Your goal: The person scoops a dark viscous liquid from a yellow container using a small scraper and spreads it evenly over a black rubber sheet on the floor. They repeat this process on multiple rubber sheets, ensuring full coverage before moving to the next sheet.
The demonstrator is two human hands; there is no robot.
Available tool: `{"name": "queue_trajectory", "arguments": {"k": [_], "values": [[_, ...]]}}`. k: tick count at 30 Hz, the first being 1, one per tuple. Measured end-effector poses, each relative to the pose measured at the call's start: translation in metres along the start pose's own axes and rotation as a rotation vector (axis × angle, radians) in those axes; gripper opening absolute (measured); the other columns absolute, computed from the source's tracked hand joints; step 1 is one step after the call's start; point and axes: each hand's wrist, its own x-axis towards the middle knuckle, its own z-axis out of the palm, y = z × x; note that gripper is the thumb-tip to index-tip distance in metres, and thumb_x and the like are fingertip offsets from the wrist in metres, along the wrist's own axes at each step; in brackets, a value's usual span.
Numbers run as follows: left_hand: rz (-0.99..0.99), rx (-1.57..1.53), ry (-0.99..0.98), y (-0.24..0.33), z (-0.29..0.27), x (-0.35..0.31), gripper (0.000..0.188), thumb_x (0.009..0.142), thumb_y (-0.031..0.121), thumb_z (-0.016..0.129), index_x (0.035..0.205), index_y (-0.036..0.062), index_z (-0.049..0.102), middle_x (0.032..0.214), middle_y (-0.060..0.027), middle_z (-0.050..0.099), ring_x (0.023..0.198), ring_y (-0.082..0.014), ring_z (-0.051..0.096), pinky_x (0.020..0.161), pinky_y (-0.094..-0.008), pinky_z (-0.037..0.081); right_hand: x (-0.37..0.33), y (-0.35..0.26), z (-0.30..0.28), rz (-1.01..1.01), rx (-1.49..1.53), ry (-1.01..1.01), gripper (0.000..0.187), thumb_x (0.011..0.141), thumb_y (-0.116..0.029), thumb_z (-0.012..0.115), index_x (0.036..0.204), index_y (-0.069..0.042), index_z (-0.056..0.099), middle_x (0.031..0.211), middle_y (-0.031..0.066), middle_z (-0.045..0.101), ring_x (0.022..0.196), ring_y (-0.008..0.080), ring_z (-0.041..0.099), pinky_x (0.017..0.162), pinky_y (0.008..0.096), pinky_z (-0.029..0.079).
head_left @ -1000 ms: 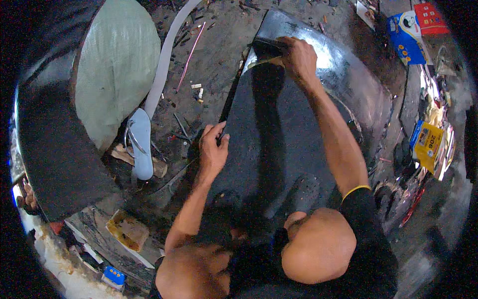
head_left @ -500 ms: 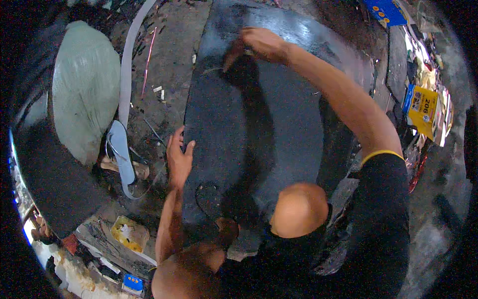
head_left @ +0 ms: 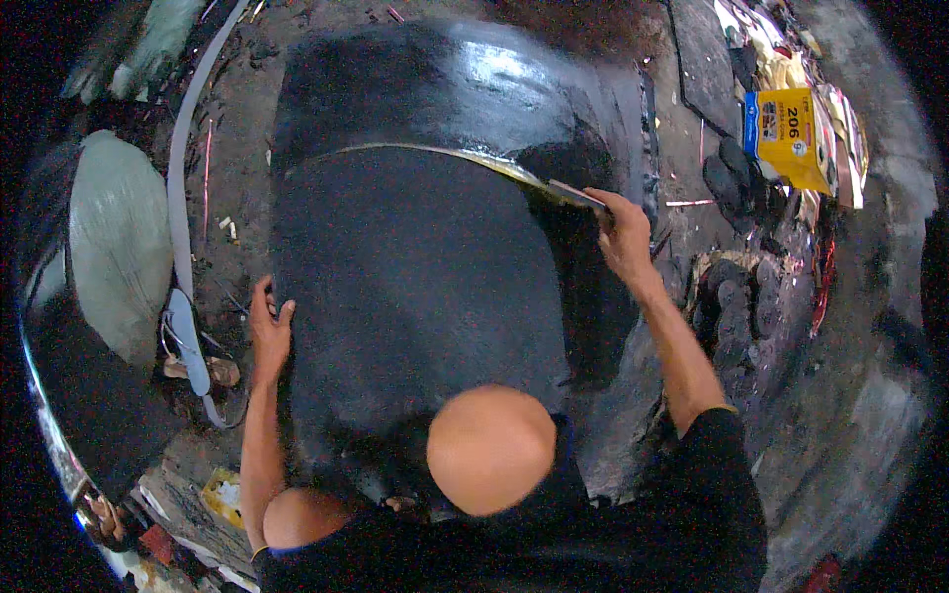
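Note:
A large black sheet [head_left: 425, 267] lies flat before me, glossy and wet-looking at its far part and dull nearer me. My right hand [head_left: 626, 234] grips a thin flat spreader [head_left: 576, 194] on the right side of the sheet. From the spreader's edge a curved pale yellowish bead of liquid [head_left: 425, 147] runs leftward, dividing the glossy part from the dull part. At the sheet's left edge is my left hand [head_left: 270, 334], thumb and fingers apart with nothing visible in it; whether it touches the sheet I cannot tell.
Left of the sheet lie a blue flip-flop [head_left: 184, 341], a long grey strip [head_left: 182, 178] and a pale green rounded piece [head_left: 121, 237]. A yellow box [head_left: 791, 138] stands at the far right, near scraps. Dark sole-shaped pieces [head_left: 733, 301] lie by my right forearm.
My right hand has swept the spreader from the far middle of the sheet to its right side. The curved bead now shows clearly. My left hand stays by the left edge; the view has shifted.

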Motion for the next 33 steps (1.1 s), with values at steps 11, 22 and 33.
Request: {"name": "queue_trajectory", "arguments": {"k": [11, 22, 33], "values": [[0.17, 0.021, 0.102, -0.035, 0.001, 0.013, 0.064, 0.093, 0.006, 0.078, 0.153, 0.0072, 0.053, 0.119, -0.0123, 0.064, 0.101, -0.0234, 0.058, 0.095, -0.0366, 0.05, -0.09, -0.052, 0.018, 0.585, -0.017, 0.336, 0.027, 0.097, -0.022, 0.071, 0.111, 0.001, 0.074, 0.1, 0.022, 0.077, 0.093, 0.0438, 0.074, 0.082, 0.0472, 0.056], [0.026, -0.235, 0.014, 0.002, 0.011, 0.002, 0.068, 0.086, 0.003, 0.083, 0.148, 0.0114, 0.057, 0.123, -0.0166, 0.067, 0.105, -0.027, 0.067, 0.09, -0.0413, 0.055, 0.082, -0.091, 0.108, 0.351, -0.371, 0.103, 0.054, 0.085, -0.048, 0.082, 0.122, -0.009, 0.078, 0.107, 0.0208, 0.078, 0.097, 0.0429, 0.075, 0.086, 0.0551, 0.059], [0.102, -0.342, 0.044, 0.012, -0.017, -0.035, 0.041, 0.093, 0.008, 0.075, 0.132, -0.0018, 0.069, 0.102, -0.0194, 0.067, 0.092, -0.0353, 0.065, 0.085, -0.0418, 0.052, 0.187, -0.34, 0.22, -0.294, -0.143, -0.018, 0.03, 0.092, -0.033, 0.072, 0.118, -0.021, 0.08, 0.096, 0.0164, 0.079, 0.092, 0.0381, 0.076, 0.078, 0.0521, 0.06]]}}
